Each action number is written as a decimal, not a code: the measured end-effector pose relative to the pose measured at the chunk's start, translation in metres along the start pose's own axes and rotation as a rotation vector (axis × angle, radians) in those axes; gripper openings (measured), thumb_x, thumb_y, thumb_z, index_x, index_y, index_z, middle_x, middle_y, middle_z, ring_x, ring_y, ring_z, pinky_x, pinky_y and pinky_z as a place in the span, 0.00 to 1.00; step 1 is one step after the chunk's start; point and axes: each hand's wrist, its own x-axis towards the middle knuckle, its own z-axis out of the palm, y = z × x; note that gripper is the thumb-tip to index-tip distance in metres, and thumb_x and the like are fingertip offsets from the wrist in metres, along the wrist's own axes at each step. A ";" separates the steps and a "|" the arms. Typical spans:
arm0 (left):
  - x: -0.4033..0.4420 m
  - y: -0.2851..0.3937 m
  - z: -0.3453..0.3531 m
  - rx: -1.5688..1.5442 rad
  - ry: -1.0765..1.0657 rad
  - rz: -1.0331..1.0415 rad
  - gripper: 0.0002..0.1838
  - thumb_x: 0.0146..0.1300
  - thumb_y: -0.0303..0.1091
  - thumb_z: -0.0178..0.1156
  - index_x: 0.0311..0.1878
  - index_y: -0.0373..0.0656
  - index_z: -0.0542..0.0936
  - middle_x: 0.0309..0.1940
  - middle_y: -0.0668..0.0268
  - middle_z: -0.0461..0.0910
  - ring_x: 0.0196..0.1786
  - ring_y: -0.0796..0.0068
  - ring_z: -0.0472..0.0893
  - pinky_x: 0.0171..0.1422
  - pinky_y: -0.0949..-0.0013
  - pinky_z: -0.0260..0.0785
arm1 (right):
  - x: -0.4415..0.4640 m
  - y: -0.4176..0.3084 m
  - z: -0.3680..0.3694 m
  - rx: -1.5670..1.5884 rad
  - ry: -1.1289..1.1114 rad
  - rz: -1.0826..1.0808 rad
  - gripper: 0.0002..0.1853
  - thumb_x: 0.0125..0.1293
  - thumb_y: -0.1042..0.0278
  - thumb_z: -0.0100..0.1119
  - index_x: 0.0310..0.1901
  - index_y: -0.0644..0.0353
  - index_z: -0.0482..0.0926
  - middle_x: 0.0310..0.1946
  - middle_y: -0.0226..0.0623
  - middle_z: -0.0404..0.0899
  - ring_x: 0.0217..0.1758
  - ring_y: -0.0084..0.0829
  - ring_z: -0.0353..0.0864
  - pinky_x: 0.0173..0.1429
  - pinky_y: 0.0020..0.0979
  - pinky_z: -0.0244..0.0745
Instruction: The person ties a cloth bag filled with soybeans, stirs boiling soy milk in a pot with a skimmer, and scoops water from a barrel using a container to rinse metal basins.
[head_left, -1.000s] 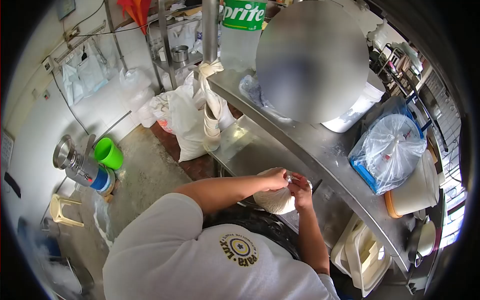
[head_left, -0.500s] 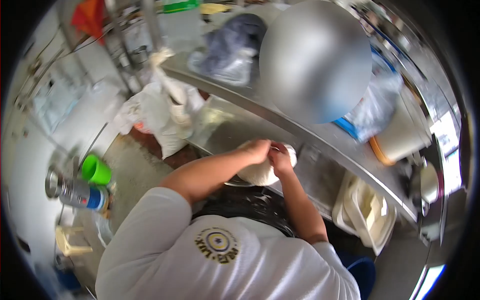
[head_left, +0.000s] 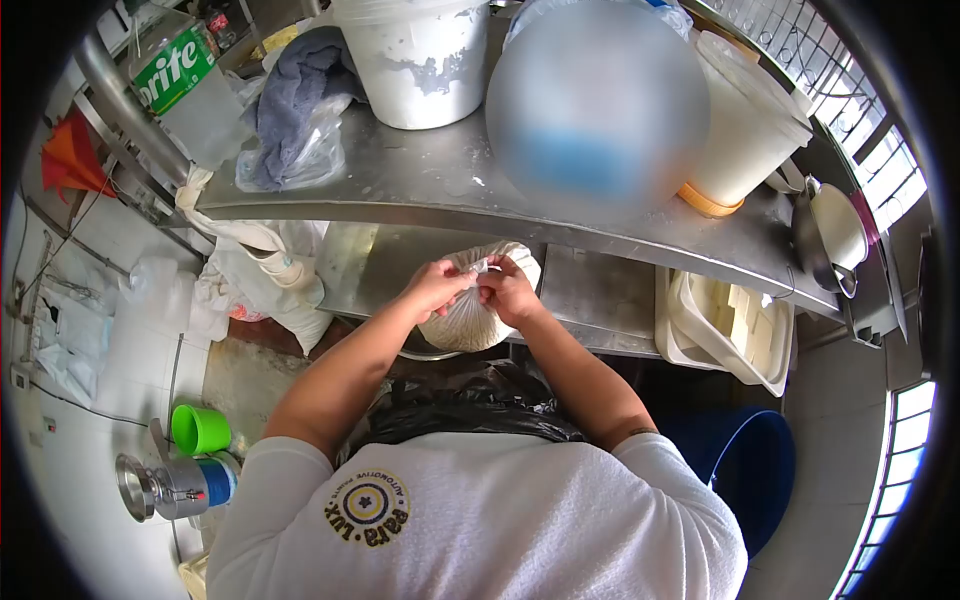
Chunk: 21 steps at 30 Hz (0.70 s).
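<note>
A full, rounded plastic bag (head_left: 468,328) with pale contents rests at the lower metal shelf (head_left: 600,290), in front of my torso. Its gathered neck is pinched between my two hands. My left hand (head_left: 438,287) holds the neck from the left side, fingers closed. From the right, my right hand (head_left: 508,292) grips the same twisted plastic with fingers closed, very near the left. Part of a round metal rim shows beneath the bag.
Above is a metal counter (head_left: 400,180) with a white bucket (head_left: 420,70), a grey cloth (head_left: 300,95) and a lidded tub (head_left: 745,125). White trays (head_left: 735,325) lie right; a blue barrel (head_left: 765,470) stands below them. A green bucket (head_left: 200,430) is at left.
The view has swung to the right, so the counter now lies more level across it. Both hands still hold the bag's neck, and the bag shows more fully.
</note>
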 end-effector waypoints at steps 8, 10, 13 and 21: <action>0.015 -0.004 0.007 0.163 0.053 0.059 0.10 0.65 0.34 0.66 0.43 0.39 0.79 0.30 0.65 0.82 0.29 0.72 0.82 0.28 0.65 0.76 | -0.002 0.013 0.019 -0.165 0.153 -0.183 0.23 0.60 0.82 0.68 0.54 0.60 0.69 0.36 0.35 0.79 0.26 0.24 0.76 0.27 0.29 0.70; 0.029 -0.019 0.010 0.419 0.167 0.250 0.08 0.64 0.31 0.64 0.44 0.39 0.79 0.30 0.63 0.82 0.30 0.70 0.83 0.29 0.61 0.76 | -0.001 0.014 0.024 -0.129 0.195 -0.222 0.24 0.60 0.81 0.69 0.55 0.60 0.69 0.37 0.35 0.79 0.27 0.23 0.76 0.27 0.27 0.70; 0.030 -0.024 0.012 0.445 0.231 0.368 0.07 0.65 0.29 0.62 0.45 0.39 0.79 0.31 0.60 0.84 0.32 0.67 0.84 0.32 0.58 0.76 | 0.000 0.002 0.017 -0.090 0.144 -0.018 0.22 0.64 0.78 0.68 0.56 0.58 0.70 0.35 0.32 0.79 0.25 0.22 0.73 0.28 0.27 0.65; 0.023 -0.020 0.014 0.288 0.139 0.288 0.10 0.65 0.31 0.62 0.45 0.37 0.81 0.40 0.52 0.86 0.43 0.54 0.86 0.48 0.56 0.76 | 0.010 -0.012 -0.013 0.041 -0.223 0.253 0.17 0.72 0.75 0.64 0.57 0.53 0.70 0.32 0.23 0.75 0.22 0.18 0.64 0.27 0.26 0.60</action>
